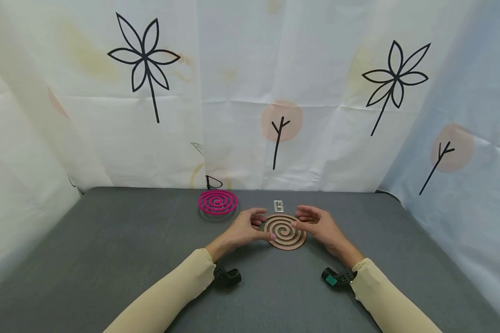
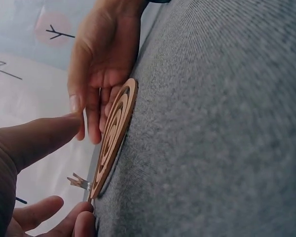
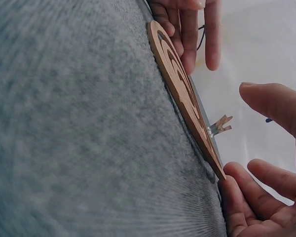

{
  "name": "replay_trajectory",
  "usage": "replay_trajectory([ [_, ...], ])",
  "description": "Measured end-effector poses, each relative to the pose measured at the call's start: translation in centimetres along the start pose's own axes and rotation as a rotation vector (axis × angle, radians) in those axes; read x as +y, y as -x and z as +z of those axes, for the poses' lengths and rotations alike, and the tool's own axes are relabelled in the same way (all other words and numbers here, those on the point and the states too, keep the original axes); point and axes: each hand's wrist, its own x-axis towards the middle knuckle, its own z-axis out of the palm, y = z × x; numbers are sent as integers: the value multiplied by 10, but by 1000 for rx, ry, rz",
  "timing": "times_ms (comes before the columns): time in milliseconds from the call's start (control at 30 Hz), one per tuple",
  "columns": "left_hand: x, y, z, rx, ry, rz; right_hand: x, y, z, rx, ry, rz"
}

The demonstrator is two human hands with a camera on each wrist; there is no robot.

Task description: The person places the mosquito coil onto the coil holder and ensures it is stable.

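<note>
Head view shows me the tan coil flat on the table, just before the clip, my left hand and right hand loosely spread, fingertips touching its opposite edges.

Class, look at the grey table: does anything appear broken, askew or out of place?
Nothing stands out. The tan spiral coil lies flat and whole between the left hand and right hand; the pink coil and small metal stand sit undisturbed behind.
</note>
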Motion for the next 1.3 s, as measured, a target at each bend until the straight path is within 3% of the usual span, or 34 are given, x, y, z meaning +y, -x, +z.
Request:
replay_trajectory([
  [633, -2, 1, -2, -34, -78, 38, -2, -1, -7, -56, 168, 30],
  [867, -4, 0, 0, -28, -111, 42, -2, 0, -7, -92, 157, -1],
  [1300, -5, 1, 0, -15, -159, 65, -4, 2, -7, -83, 106, -14],
])
